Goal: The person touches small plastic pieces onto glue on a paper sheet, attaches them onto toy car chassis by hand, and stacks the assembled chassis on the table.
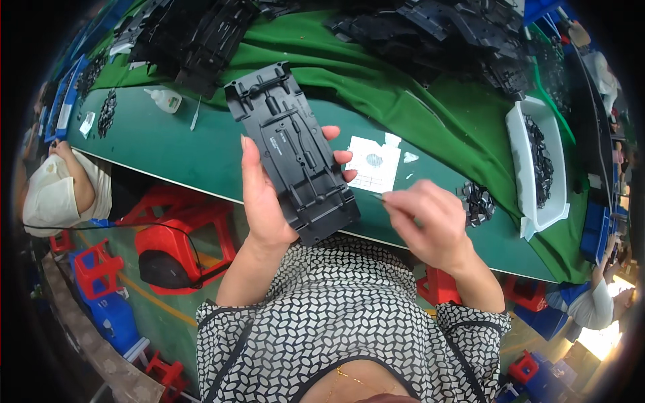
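Observation:
My left hand (263, 201) grips a long black plastic panel (292, 151), which looks like a model vehicle's underbody with moulded shafts and ribs. The panel is tilted, its detailed face toward me, with my thumb along one edge and fingertips round the other. To its right, my right hand (430, 218) is closed in a pinch, apart from the panel. A tiny dark tip shows at the fingertips, too small to name. Just beyond that hand, a white paper square (373, 164) with a greyish round patch lies on the green table (222, 158).
A white bin (562, 195) of small dark parts stands at right, near a loose pile of black pieces (478, 203). Black panels (463, 33) are heaped on green cloth (295, 47) at the back. A white squeeze bottle (165, 100) lies left. Red stools (181, 242) stand below.

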Tool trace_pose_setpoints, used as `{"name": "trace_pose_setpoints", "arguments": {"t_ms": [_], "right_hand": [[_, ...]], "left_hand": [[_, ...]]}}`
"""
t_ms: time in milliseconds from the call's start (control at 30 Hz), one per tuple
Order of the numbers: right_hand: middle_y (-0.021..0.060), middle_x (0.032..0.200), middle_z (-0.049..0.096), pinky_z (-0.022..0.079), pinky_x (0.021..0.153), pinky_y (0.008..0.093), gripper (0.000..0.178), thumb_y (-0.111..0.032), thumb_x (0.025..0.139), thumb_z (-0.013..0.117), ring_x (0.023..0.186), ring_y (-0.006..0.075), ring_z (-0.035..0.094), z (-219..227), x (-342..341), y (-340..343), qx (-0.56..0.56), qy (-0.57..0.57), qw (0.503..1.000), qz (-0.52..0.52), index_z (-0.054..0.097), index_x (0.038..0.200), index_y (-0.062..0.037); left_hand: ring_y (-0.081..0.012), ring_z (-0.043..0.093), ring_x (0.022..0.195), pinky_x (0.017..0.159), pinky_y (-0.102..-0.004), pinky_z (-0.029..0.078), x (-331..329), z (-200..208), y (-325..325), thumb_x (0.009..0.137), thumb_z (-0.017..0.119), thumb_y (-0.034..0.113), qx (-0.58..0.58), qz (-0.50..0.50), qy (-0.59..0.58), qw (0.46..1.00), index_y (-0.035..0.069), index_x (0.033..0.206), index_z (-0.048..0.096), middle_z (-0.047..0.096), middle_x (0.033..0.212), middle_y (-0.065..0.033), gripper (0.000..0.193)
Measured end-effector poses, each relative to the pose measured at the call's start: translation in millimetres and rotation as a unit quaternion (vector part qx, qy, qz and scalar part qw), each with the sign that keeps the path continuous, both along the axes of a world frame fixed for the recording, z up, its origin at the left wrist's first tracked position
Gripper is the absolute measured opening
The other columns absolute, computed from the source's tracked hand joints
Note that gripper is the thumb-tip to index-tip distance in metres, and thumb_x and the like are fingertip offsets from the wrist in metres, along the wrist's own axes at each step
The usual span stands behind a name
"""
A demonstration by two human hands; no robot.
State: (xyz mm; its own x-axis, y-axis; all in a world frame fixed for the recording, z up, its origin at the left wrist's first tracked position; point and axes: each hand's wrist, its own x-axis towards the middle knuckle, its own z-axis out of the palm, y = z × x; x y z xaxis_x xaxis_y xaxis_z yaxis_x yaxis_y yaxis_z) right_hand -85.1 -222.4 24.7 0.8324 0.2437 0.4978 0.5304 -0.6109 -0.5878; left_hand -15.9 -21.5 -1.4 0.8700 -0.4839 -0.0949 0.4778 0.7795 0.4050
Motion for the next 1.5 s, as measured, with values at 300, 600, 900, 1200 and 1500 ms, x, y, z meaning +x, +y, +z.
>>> {"name": "trace_pose_setpoints", "arguments": {"t_ms": [300,600,900,1200,1500], "right_hand": [[0.0012,0.068,0.047,0.035,0.046,0.0266,0.030,-0.006,0.062,0.064,0.056,0.0129,0.046,-4,2,7,-0.172,-0.162,0.969,0.070,0.063,0.091,0.0019],[0.0004,0.068,0.046,0.032,0.047,0.0260,0.027,-0.008,0.063,0.063,0.056,0.0118,0.043,-1,1,11,-0.209,-0.153,0.962,0.083,0.063,0.088,0.0016],[0.0018,0.073,0.051,0.034,0.047,0.0261,0.031,-0.006,0.062,0.066,0.060,0.0133,0.049,6,0,10,-0.243,-0.137,0.955,0.098,0.066,0.092,0.0017],[0.0018,0.074,0.052,0.036,0.049,0.0265,0.029,-0.007,0.064,0.066,0.062,0.0136,0.051,5,-2,14,-0.239,-0.135,0.957,0.097,0.067,0.092,0.0013],[0.0059,0.074,0.059,0.045,0.050,0.0300,0.014,-0.001,0.076,0.068,0.057,0.0165,0.056,0,-9,20,-0.009,-0.015,0.999,-0.037,0.063,0.089,0.0007]], "left_hand": [[-0.0339,0.061,0.103,0.087,-0.0486,0.053,-1,0,2,0.092,0.015,0.068,-0.005,-0.022,-0.006,1.000,-0.004,0.133,0.039,0.050,0.128,-0.0199,0.086],[-0.0330,0.061,0.103,0.087,-0.0460,0.053,-3,5,2,0.092,0.014,0.069,0.037,-0.043,-0.004,0.998,-0.005,0.133,0.039,0.050,0.129,-0.0199,0.088],[-0.0360,0.062,0.101,0.089,-0.0461,0.052,-3,2,3,0.091,0.017,0.070,0.038,-0.042,-0.028,0.998,-0.009,0.133,0.037,0.055,0.119,-0.0249,0.092],[-0.0388,0.062,0.100,0.090,-0.0472,0.051,-4,1,4,0.088,0.021,0.074,0.025,-0.054,-0.033,0.998,-0.011,0.133,0.035,0.060,0.110,-0.0287,0.097],[-0.0383,0.059,0.102,0.090,-0.0548,0.047,-8,2,6,0.086,0.023,0.077,0.010,-0.006,-0.112,0.994,-0.004,0.138,0.032,0.053,0.121,-0.0252,0.096]]}}
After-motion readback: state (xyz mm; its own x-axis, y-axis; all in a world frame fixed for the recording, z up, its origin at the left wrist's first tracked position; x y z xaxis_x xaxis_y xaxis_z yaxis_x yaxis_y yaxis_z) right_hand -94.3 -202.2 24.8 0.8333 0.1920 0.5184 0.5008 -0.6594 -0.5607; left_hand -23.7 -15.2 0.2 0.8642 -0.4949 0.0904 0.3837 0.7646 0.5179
